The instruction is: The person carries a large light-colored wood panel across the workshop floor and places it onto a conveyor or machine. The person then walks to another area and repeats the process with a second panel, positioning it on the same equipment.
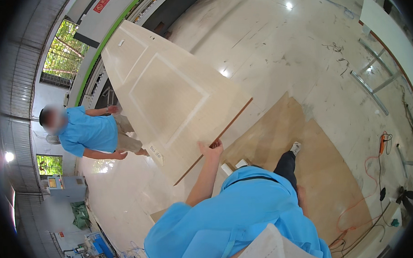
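A large pale door panel (167,93) with light rectangular outlines slants away from me. Its far end reaches the machine with the green strip. My left hand (211,149) grips the panel's near edge, with the palm and wrist on the upper face and the fingers curled over the brown edge. A handwritten label (156,156) lies on the face near the left corner. My right arm hangs beside my body, and only a bit of bare skin, perhaps my right hand (302,196), shows past the blue shirt; its fingers cannot be made out.
A person in a blue shirt (92,130) stands left of the panel. Brown sheet board (320,165) covers the floor by my foot. Metal stands (370,90) and a white panel (391,40) are at right. An orange cable (370,181) and black wires trail there.
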`<state>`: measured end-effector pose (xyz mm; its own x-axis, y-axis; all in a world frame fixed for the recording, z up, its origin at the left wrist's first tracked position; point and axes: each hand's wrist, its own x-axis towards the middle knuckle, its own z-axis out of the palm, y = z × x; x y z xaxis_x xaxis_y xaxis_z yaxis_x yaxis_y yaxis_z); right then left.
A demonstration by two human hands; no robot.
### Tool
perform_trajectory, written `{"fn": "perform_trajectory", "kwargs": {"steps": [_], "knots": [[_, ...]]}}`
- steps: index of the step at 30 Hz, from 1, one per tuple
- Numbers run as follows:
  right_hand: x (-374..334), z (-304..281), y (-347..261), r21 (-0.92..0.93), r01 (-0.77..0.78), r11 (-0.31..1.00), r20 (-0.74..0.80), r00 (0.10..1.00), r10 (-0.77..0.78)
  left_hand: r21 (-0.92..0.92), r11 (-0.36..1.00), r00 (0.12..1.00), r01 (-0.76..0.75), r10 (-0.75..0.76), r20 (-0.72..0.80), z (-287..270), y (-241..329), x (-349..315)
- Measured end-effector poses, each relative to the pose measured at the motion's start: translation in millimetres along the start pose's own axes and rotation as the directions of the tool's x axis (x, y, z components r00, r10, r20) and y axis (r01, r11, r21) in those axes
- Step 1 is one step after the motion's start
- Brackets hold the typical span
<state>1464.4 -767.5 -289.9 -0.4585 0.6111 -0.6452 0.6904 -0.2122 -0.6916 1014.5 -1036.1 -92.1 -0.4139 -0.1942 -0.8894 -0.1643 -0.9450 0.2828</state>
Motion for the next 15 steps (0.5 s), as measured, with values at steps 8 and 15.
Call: {"fn": "perform_trajectory", "kwargs": {"steps": [8, 15], "knots": [[170.8, -132.9, -120.4, 0.272, -0.334, 0.902, 0.031, 0.940, 0.339, 0.060, 0.998, 0.996, -0.013, 0.008, 0.086, 89.2, -115.6, -3.4], [325.3, -229.9, -226.6, 0.109, -0.144, 0.984, -0.010, 0.989, 0.146, 0.018, 0.999, 0.998, -0.029, 0.030, -0.055, 136.3, -187.9, -10.9]]}}
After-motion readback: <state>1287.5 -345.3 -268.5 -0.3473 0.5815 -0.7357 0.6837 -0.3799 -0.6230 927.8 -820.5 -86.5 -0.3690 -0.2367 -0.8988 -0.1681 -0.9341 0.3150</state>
